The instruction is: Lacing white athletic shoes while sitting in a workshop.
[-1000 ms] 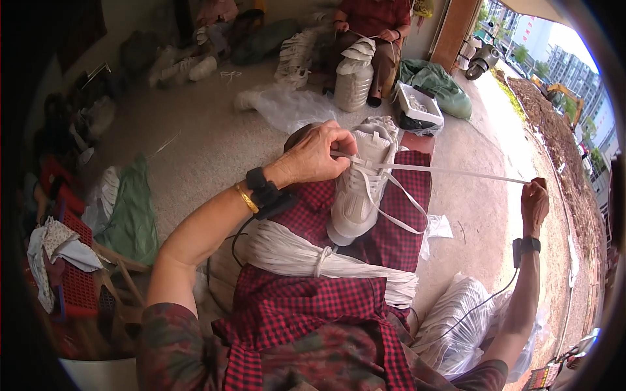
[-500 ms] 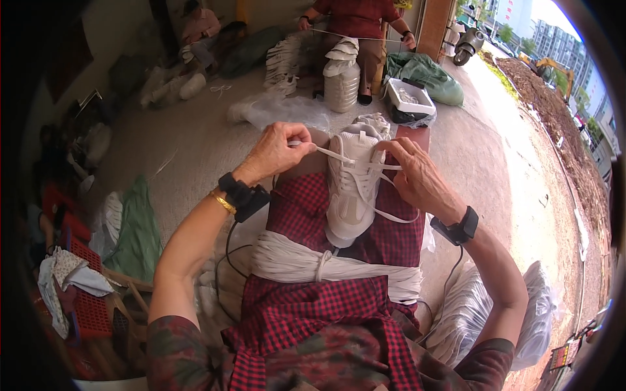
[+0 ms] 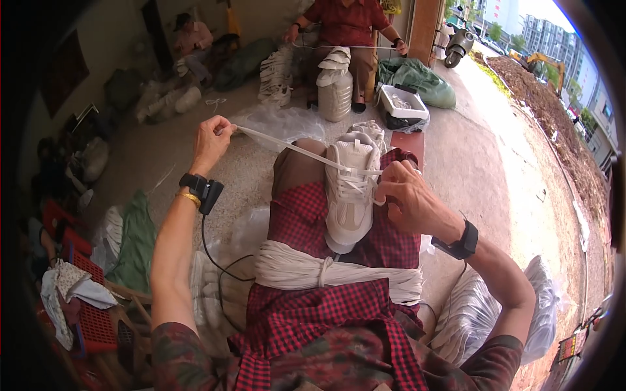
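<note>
Two bare hands are engaged on one white sneaker (image 3: 351, 189), which lies sole-down along the person's right thigh, over a red checked cloth (image 3: 306, 215), toe pointing away toward the knee and heel toward the body. Left hand (image 3: 212, 140) is raised out to the left of the knee, fingers pinched shut on the end of a flat white lace (image 3: 287, 147); the lace runs taut from that pinch, down and to the right, to the eyelets on the shoe's upper. Right hand (image 3: 407, 202) rests against the shoe's right flank at the lacing, fingers curled closed; it appears to pinch the lace there, though the exact hold is hidden by the knuckles. Right hand is therefore the nearer to the shoe; the left is well apart from it, joined only by the lace. A bundle of white laces (image 3: 332, 270) lies crosswise over the lap, just behind the heel.
</note>
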Demonstrator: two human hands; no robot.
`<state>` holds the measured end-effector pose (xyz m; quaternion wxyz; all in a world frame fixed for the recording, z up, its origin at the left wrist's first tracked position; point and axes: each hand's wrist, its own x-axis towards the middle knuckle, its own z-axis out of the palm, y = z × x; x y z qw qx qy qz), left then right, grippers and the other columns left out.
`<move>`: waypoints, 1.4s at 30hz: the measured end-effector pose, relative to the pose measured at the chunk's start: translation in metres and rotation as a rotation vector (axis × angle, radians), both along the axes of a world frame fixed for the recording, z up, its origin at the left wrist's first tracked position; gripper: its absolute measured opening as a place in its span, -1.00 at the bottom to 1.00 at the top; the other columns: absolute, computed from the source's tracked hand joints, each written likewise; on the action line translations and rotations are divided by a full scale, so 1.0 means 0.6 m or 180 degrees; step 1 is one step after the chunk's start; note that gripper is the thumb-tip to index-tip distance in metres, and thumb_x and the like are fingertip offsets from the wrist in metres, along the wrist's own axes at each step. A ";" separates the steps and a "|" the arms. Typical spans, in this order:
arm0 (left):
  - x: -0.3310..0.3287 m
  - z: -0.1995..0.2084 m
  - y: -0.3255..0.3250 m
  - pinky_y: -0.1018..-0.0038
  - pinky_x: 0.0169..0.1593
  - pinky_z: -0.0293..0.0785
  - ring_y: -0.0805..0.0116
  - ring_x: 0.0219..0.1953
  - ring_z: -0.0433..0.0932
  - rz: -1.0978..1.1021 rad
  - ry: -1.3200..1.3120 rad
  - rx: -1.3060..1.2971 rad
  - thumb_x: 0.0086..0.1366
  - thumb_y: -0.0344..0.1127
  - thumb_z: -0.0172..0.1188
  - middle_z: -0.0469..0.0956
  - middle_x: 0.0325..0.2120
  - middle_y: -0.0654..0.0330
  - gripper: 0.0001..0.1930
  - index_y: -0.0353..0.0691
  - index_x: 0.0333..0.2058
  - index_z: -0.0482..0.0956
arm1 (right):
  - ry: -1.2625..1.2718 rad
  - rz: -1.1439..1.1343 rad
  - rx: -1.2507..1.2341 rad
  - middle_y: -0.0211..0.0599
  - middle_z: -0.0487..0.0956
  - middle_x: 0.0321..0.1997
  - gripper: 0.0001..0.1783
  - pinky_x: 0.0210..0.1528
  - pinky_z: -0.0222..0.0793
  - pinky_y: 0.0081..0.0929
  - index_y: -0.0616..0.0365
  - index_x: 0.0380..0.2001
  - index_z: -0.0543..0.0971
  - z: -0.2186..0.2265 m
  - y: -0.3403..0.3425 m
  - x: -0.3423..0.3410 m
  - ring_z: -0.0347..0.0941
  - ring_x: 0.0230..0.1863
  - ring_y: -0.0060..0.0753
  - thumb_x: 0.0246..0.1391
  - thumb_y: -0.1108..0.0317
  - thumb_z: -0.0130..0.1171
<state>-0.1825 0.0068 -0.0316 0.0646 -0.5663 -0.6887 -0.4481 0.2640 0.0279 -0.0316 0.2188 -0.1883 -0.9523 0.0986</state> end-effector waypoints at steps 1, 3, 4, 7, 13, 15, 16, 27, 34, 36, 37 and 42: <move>0.000 0.003 0.003 0.45 -0.43 0.34 0.48 -0.58 0.38 -0.0006 0.0078 -0.0010 0.18 -0.29 0.29 0.46 -0.66 0.24 -0.80 -0.32 -0.47 0.56 | 0.0341 0.0053 -0.0178 -0.20 0.41 -0.21 -0.74 -0.07 0.34 -0.30 0.20 -0.35 0.55 0.005 0.011 -0.002 0.37 -0.13 -0.17 -0.25 0.54 0.13; 0.000 0.004 0.007 0.44 -0.42 0.34 0.45 -0.58 0.38 -0.0007 0.0134 -0.0023 0.18 -0.29 0.29 0.46 -0.66 0.23 -0.81 -0.31 -0.47 0.57 | 0.0328 -0.0131 -0.0809 -0.23 0.39 -0.21 -0.79 -0.13 0.36 -0.37 0.21 -0.35 0.52 0.019 0.022 -0.004 0.39 -0.16 -0.28 -0.18 0.55 0.12; -0.001 0.004 0.010 0.43 -0.42 0.34 0.44 -0.57 0.39 -0.0038 0.0186 -0.0043 0.18 -0.29 0.28 0.47 -0.66 0.22 -0.81 -0.30 -0.47 0.57 | 0.0331 -0.0310 -0.1424 -0.26 0.38 -0.21 -0.83 -0.19 0.38 -0.43 0.23 -0.35 0.48 0.024 0.026 -0.006 0.41 -0.19 -0.39 -0.11 0.55 0.12; -0.015 0.002 0.012 0.42 -0.41 0.35 0.43 -0.57 0.41 -0.0015 0.0216 -0.0114 0.19 -0.29 0.28 0.47 -0.66 0.21 -0.81 -0.30 -0.47 0.56 | 0.0304 -0.0373 -0.1504 -0.33 0.47 -0.28 -0.83 -0.31 0.38 -0.51 0.23 -0.32 0.50 0.007 0.039 -0.007 0.46 -0.34 -0.52 -0.07 0.51 0.16; -0.102 0.004 -0.010 0.42 -0.42 0.34 0.44 -0.56 0.39 0.0636 0.0288 -0.0196 0.19 -0.29 0.28 0.46 -0.65 0.21 -0.81 -0.30 -0.47 0.56 | 0.0577 -0.0610 -0.1479 -0.29 0.54 -0.32 -0.74 -0.28 0.41 -0.49 0.23 -0.24 0.50 -0.003 0.042 -0.016 0.51 -0.35 -0.45 -0.09 0.55 0.12; -0.144 0.003 -0.032 0.44 -0.44 0.33 0.49 -0.57 0.38 0.0774 0.0297 -0.0187 0.19 -0.29 0.27 0.45 -0.66 0.25 -0.81 -0.30 -0.47 0.56 | 0.0705 -0.0582 -0.1369 -0.26 0.53 -0.31 -0.72 -0.27 0.42 -0.45 0.23 -0.22 0.49 -0.014 0.047 -0.025 0.52 -0.33 -0.41 -0.10 0.57 0.10; -0.134 -0.001 -0.032 0.44 -0.44 0.33 0.49 -0.57 0.38 0.0754 0.0302 -0.0194 0.19 -0.29 0.27 0.45 -0.66 0.25 -0.81 -0.30 -0.47 0.56 | 0.0924 -0.0694 -0.0982 -0.21 0.53 -0.31 -0.72 -0.26 0.42 -0.40 0.25 -0.22 0.48 -0.021 0.046 -0.026 0.53 -0.32 -0.31 -0.11 0.58 0.09; 0.191 -0.012 -0.018 0.36 0.06 0.46 0.23 -0.06 0.57 -0.1674 0.0260 -0.0419 0.08 -0.45 0.24 0.58 -0.17 0.10 -0.70 -0.28 -0.15 0.54 | 0.0379 -0.0437 0.0093 -0.07 0.53 -0.40 -0.96 -0.26 0.41 -0.19 0.23 -0.36 0.48 0.016 0.046 -0.015 0.51 -0.35 0.05 0.08 0.52 0.07; 0.272 -0.025 -0.016 0.28 -0.06 0.49 0.07 -0.20 0.55 -0.2287 0.0830 0.0266 0.10 -0.55 0.19 0.49 -0.32 0.09 -0.77 -0.26 -0.23 0.45 | 0.0468 -0.0312 0.0191 -0.13 0.59 -0.35 -0.88 -0.31 0.44 -0.15 0.19 -0.31 0.50 -0.007 0.062 0.008 0.53 -0.33 0.03 0.23 0.37 0.07; 0.278 -0.027 -0.017 0.28 -0.14 0.50 0.06 -0.23 0.55 -0.2291 0.0795 -0.0189 0.14 -0.52 0.22 0.49 -0.32 0.10 -0.80 -0.25 -0.24 0.46 | 0.0433 -0.0401 0.0533 -0.15 0.57 -0.34 -0.90 -0.32 0.44 -0.16 0.17 -0.30 0.50 -0.003 0.062 0.005 0.52 -0.34 0.02 0.24 0.37 0.05; 0.271 -0.021 -0.017 0.23 -0.22 0.57 0.01 -0.30 0.59 -0.2196 0.1149 0.0134 0.18 -0.45 0.23 0.50 -0.37 0.12 -0.84 -0.22 -0.25 0.49 | 0.0440 -0.0417 0.0528 -0.15 0.57 -0.34 -0.90 -0.32 0.44 -0.16 0.17 -0.30 0.50 -0.001 0.066 0.007 0.52 -0.34 0.02 0.24 0.37 0.05; 0.135 -0.013 -0.015 0.34 -0.38 0.52 0.17 -0.44 0.57 -0.1804 0.2560 0.0572 0.20 -0.41 0.22 0.50 -0.48 0.19 -0.86 -0.13 -0.23 0.57 | -0.0038 -0.0313 0.0769 -0.15 0.52 -0.38 -0.91 -0.33 0.42 -0.15 0.17 -0.30 0.49 0.016 0.080 0.054 0.51 -0.36 0.00 0.23 0.40 0.03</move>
